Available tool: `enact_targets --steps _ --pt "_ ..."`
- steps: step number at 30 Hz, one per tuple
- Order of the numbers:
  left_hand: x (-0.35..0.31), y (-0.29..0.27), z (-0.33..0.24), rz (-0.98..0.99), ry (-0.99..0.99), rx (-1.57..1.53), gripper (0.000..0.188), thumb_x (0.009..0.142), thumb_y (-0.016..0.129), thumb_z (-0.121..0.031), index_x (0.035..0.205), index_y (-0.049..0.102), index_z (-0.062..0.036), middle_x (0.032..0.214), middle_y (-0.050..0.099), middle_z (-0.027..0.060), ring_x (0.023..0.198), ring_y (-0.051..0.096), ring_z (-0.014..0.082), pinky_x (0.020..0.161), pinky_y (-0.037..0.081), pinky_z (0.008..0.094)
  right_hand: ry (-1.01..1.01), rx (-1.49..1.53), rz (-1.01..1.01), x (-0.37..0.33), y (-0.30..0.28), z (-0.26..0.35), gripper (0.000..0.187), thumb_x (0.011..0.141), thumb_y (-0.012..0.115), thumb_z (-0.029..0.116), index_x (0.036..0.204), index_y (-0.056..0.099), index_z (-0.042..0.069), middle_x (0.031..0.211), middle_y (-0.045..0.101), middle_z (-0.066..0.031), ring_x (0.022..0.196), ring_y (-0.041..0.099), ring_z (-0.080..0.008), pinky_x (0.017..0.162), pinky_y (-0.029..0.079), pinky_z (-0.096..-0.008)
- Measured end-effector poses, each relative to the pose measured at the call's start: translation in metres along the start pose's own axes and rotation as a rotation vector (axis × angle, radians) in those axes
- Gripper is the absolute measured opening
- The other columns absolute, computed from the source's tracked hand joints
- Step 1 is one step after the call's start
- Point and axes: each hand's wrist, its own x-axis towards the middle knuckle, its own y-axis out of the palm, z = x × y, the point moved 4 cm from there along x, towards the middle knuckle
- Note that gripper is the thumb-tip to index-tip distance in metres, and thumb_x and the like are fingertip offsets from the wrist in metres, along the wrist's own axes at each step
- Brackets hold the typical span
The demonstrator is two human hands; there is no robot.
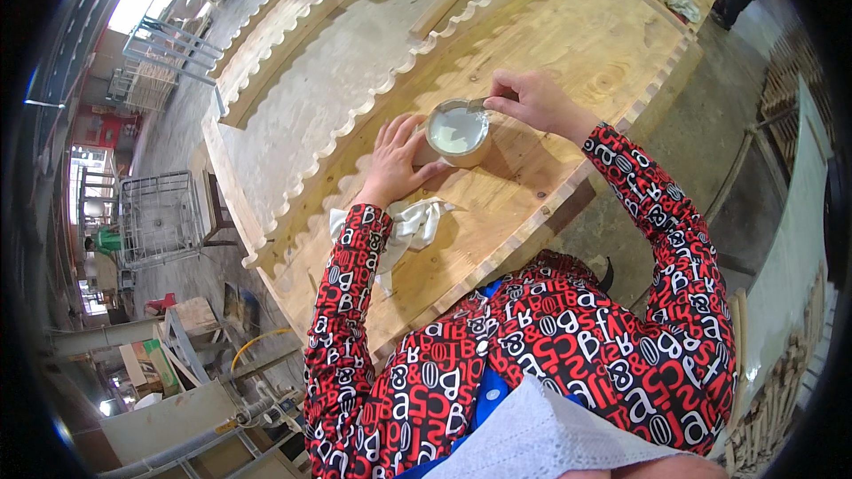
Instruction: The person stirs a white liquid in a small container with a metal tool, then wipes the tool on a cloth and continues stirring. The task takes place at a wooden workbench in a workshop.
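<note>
On the wooden board [590, 53], we pinch the cup [468, 160] by its edge in our right hand [539, 103] and rest our unclenched left hand [397, 160] beside it, probably to steady the pale liquid [460, 135] inside.

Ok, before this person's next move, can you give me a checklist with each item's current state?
1. Cup set well in from the near edge of the wooden panel: ok.
2. Right hand at the cup's rim: ok, thumb and fingers are there.
3. Right hand's grip secure: cannot tell; what it pinches is too small to make out.
4. Left hand close by the cup: ok, though contact is unclear.
5. White cloth apart from the cup: ok, it lies crumpled nearer the body.
6. Cloth free of the left sleeve: cannot tell; they overlap in this view.
</note>
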Motion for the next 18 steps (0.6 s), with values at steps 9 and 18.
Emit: enact_targets --steps 9,18 --pt "-0.003 0.002 0.003 0.018 -0.013 0.023 0.079 0.082 0.061 -0.061 0.138 0.048 -0.007 0.144 0.042 0.0148 0.136 0.033 0.0355 0.113 0.026 0.0483 0.031 -0.016 -0.049 -0.028 -0.003 0.002 0.02 0.089 0.067 0.02 0.086 0.058 0.003 0.071 0.064 -0.0116 0.063 0.061 -0.0249 0.059 0.048 -0.035" --pt "0.001 0.002 0.002 0.019 -0.011 0.007 0.08 0.081 0.061 -0.061 0.139 0.047 -0.0064 0.143 0.042 0.0151 0.136 0.033 0.0359 0.112 0.027 0.048 0.016 -0.003 -0.08 -0.008 -0.004 0.002 0.018 0.089 0.068 0.016 0.085 0.059 0.002 0.069 0.062 -0.0083 0.061 0.057 -0.0156 0.058 0.046 -0.03"
